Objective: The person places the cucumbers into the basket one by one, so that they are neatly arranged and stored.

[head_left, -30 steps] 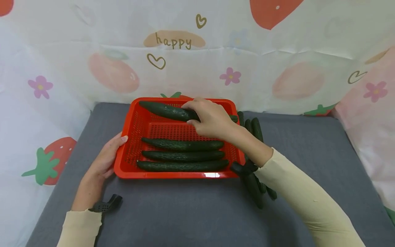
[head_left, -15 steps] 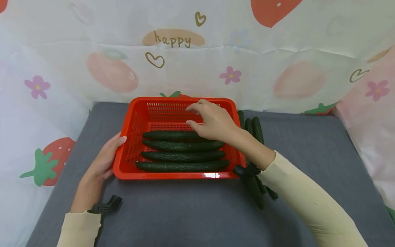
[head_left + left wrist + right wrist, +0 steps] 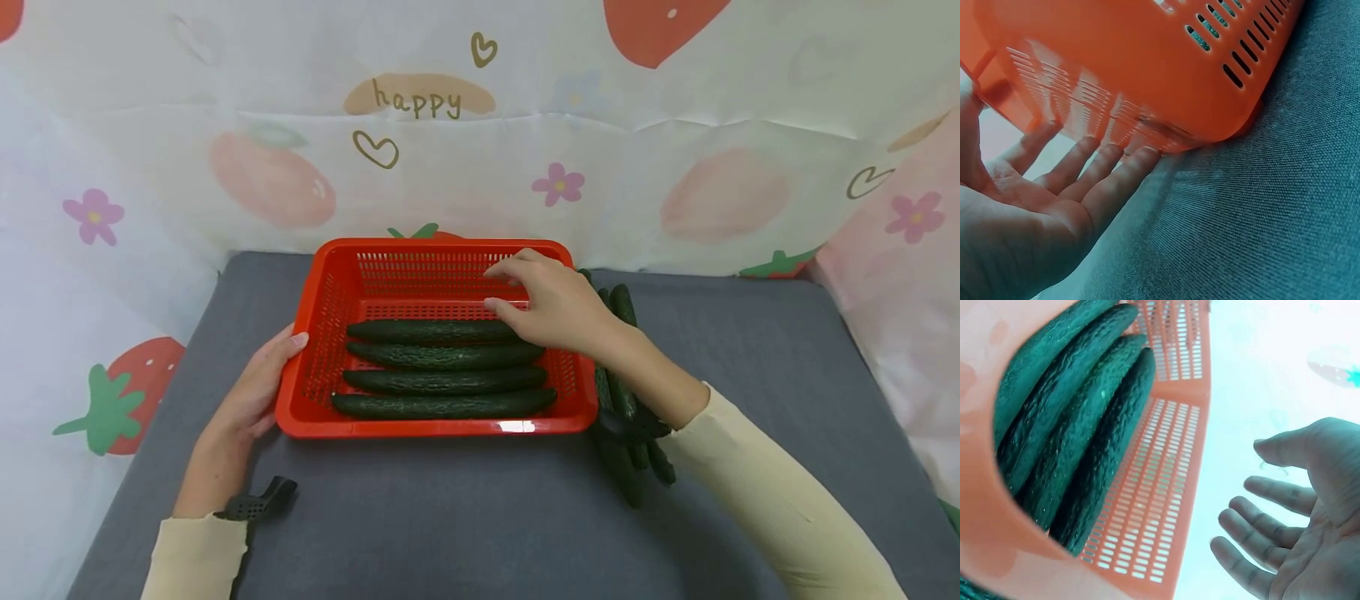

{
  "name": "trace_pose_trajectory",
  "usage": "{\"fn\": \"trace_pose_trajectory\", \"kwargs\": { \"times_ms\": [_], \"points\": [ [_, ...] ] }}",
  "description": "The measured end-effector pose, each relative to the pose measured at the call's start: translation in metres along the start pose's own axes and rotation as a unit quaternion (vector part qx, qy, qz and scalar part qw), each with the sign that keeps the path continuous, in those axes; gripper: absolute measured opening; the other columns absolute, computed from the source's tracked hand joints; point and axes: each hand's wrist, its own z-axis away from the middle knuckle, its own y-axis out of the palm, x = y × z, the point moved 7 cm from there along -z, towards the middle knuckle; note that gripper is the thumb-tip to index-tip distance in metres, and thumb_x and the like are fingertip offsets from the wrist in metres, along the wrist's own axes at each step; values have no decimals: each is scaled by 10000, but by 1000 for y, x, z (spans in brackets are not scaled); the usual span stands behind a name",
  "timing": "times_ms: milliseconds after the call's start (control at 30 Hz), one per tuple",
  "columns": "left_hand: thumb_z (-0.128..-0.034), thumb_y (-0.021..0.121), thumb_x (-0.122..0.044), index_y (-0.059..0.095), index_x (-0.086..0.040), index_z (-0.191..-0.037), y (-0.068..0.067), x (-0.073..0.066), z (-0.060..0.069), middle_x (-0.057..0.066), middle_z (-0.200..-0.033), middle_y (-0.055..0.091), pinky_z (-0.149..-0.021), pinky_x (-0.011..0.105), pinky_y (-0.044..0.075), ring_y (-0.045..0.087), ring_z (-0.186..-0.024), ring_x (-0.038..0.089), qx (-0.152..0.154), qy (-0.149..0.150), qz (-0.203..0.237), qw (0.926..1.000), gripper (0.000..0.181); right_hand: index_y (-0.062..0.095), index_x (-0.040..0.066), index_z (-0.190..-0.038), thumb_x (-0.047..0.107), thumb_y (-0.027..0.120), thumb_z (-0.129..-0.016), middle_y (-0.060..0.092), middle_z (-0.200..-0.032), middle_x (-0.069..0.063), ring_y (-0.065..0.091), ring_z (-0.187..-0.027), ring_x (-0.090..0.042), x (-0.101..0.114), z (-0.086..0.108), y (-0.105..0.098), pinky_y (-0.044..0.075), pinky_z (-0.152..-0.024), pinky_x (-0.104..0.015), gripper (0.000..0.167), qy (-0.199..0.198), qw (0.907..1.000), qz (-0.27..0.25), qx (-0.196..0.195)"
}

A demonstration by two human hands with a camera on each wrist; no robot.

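In the head view, the red basket (image 3: 435, 428) is being supported by the grey tabletop (image 3: 420, 525), and its left rim is being gripped by the left hand (image 3: 258, 383), the thumb being laid over the edge. Inside it, four cucumbers (image 3: 450, 357) are being kept side by side, lengthwise from left to right, across the near and middle part. The right hand (image 3: 555, 304) is being held above the far right part, a gap being left between thumb and fingers; the right end of the farthest cucumber is being covered by it. Just right of the basket, further cucumbers (image 3: 624, 304) are being partly hidden by the right forearm (image 3: 652, 367).

In the left wrist view, the basket's slotted wall is being touched from outside by the left fingers (image 3: 1124, 182), which are being held nearly straight and slightly spread; the thumb is being largely cut off at the frame edge.

In the right wrist view, the right fingers (image 3: 1260, 528) are being held loosely bent and spread, apart from the basket, with the thumb being kept away from them.
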Motion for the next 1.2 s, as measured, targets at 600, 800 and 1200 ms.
{"fn": "trace_pose_trajectory", "kwargs": {
  "times_ms": [600,800,1200],
  "points": [
    [-1149,420,-301,337,-165,-1593,-3,-1,3,-43,-1300,709,-918,292,642,749,-1120,96,-116,-21,4,9999,472,647,101,-1404,280,703,-1015,648,-1376,-109,646,-1221,-322,-28,23,-4,563,-1001,-517,432,258,9982,-511,-186],
    [-1149,413,-295,352,-155,-1572,-1,0,0,-38,-1275,714,-912,293,645,751,-1101,97,-93,-1,98,9999,450,649,110,-1399,291,707,-1013,639,-1375,-101,648,-1223,-337,-43,37,1,567,-979,-527,431,402,9954,-781,-394],
    [-1150,418,-284,353,-160,-1568,0,0,0,-39,-1258,724,-904,291,645,759,-1080,91,-36,8,117,9999,441,632,78,-1423,265,699,-1021,597,-1438,-145,642,-1249,-364,-60,63,-9,564,-1042,-579,448,556,9933,-767,-666]
  ]
}}
